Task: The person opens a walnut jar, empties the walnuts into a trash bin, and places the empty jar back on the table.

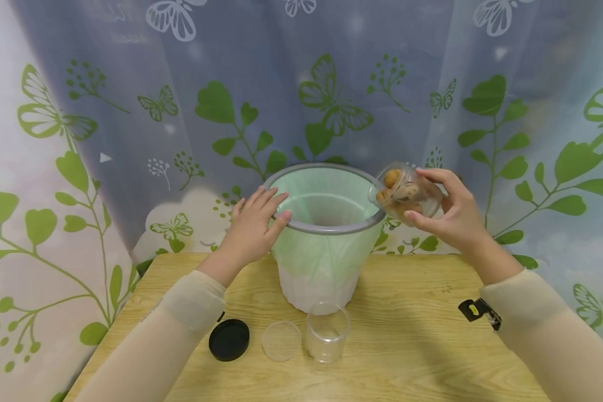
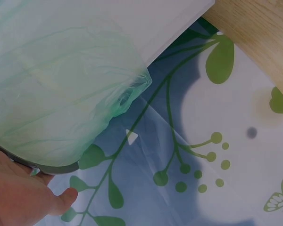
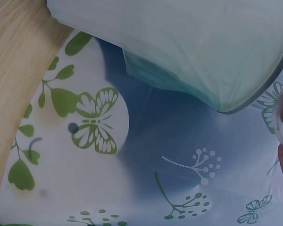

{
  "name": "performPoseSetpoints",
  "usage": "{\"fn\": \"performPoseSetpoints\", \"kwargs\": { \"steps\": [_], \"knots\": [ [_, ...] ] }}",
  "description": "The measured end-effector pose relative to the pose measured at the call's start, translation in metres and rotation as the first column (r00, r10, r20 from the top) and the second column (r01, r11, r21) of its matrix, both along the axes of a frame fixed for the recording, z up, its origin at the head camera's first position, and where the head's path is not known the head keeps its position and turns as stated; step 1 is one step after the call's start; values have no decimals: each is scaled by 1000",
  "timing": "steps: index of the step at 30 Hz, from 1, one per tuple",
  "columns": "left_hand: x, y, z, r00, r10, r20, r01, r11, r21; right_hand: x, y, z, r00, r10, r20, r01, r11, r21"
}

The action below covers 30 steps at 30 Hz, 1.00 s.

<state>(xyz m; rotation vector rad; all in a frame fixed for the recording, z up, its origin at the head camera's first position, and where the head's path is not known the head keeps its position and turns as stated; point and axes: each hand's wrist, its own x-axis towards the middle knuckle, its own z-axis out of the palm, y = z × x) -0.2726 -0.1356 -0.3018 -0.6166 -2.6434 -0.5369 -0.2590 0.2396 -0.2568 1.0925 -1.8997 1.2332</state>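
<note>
A white trash bin [image 1: 315, 286] with a grey rim and a light green bag [image 1: 326, 245] folded over it stands upright on the table. At the rim's left side, my left hand [image 1: 255, 223] rests with its fingers spread; the left wrist view shows part of this hand [image 2: 23, 193] at the rim. My right hand [image 1: 454, 209] grips a clear jar [image 1: 424, 192] by the rim's right side. Tilted, the jar has its mouth toward the bin. Several brown, walnut-like pieces [image 1: 399, 190] lie inside it. Only a sliver of the jar [image 3: 281, 125] shows in the right wrist view.
In front of the bin, a black lid [image 1: 229, 340], a clear disc [image 1: 281, 341] and a clear cup-like container [image 1: 328, 335] sit in a row on the wooden table [image 1: 407, 346]. Behind hangs a curtain [image 1: 261, 56] with leaves and butterflies.
</note>
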Motion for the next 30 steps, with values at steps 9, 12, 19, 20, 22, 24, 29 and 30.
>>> {"fn": "performPoseSetpoints", "kwargs": {
  "steps": [9,12,19,20,22,24,29,30],
  "knots": [
    [0,-1,0,1000,-1,4,1,1000,3,-1,-5,11,997,-74,8,73,994,84],
    [0,0,0,1000,0,7,0,1000,3,-4,-7,13,996,-84,15,82,991,106],
    [0,0,0,1000,2,15,-2,1000,-1,-6,-9,19,994,-111,14,107,979,174],
    [0,0,0,1000,2,16,-2,1000,-1,-7,-9,19,993,-114,9,111,977,183],
    [0,1,1,1000,3,18,-3,1000,0,-8,-9,21,992,-125,1,122,972,202],
    [0,1,1,1000,3,17,-3,1000,-3,-9,-9,22,990,-140,-16,140,965,222],
    [0,1,1,1000,4,15,-4,1000,-5,-28,-3,16,989,-134,-68,147,955,258],
    [0,1,1,1000,5,15,-5,1000,-5,-33,-1,14,988,-133,-75,148,953,265]
  ]
}}
